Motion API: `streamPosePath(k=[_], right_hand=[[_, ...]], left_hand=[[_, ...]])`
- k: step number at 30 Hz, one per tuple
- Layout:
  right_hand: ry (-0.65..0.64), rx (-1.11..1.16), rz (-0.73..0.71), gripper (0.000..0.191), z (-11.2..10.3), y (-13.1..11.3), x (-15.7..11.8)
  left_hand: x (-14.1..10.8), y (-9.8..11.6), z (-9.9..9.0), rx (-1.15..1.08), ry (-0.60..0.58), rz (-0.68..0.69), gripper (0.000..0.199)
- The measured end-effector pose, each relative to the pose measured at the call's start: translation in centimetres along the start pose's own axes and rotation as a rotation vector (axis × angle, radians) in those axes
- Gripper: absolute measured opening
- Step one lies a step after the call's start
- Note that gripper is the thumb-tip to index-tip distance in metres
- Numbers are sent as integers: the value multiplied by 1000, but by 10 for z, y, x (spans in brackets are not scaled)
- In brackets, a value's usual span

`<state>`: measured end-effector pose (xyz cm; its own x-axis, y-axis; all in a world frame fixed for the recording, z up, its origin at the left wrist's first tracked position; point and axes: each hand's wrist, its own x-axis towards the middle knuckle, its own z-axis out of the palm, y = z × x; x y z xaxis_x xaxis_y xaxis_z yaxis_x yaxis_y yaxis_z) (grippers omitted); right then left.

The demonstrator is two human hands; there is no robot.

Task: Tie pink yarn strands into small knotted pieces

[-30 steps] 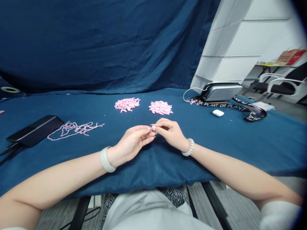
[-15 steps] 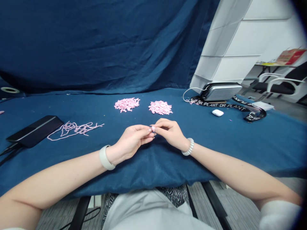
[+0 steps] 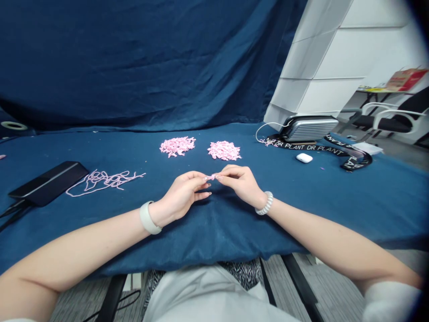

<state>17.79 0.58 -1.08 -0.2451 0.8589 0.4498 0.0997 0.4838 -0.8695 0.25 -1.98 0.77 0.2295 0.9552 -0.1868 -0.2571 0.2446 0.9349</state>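
Note:
A small piece of pink yarn (image 3: 211,177) is stretched between the fingertips of both hands, above the blue cloth. My left hand (image 3: 179,195) pinches one end and my right hand (image 3: 240,184) pinches the other. Farther forward lie two heaps of short pink yarn pieces, one (image 3: 177,146) to the left and one (image 3: 224,150) to the right. Left of my left hand lies a loose tangle of long pink yarn (image 3: 105,180). Neither hand touches the heaps or the tangle.
A dark blue cloth (image 3: 301,201) covers the table. A black tablet case (image 3: 48,183) lies at the left. At the back right are a silver case (image 3: 310,129), a black DR PLANT lanyard (image 3: 310,148) and a white earbud case (image 3: 304,158).
The pink piece, a small bunch between my fingertips earlier, now shows stretched out between them. My hands have risen slightly on the picture, and my right hand has drawn a little to the right.

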Motion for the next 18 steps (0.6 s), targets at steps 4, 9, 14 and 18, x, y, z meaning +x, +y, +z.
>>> streamPosePath(k=[4,9,14,18], right_hand=[[-17,-23,1,14,1,1,0],[-38,-96,-9,15,5,0,-3],[-39,-134,-16,14,8,-1,-4],[-37,-146,13,15,7,-2,-4]], left_hand=[[0,-1,0,45,-57,-7,19],[3,-3,-1,187,-93,20,24],[6,-5,-3,246,-61,57,23],[8,-7,-4,299,-58,98,24]])
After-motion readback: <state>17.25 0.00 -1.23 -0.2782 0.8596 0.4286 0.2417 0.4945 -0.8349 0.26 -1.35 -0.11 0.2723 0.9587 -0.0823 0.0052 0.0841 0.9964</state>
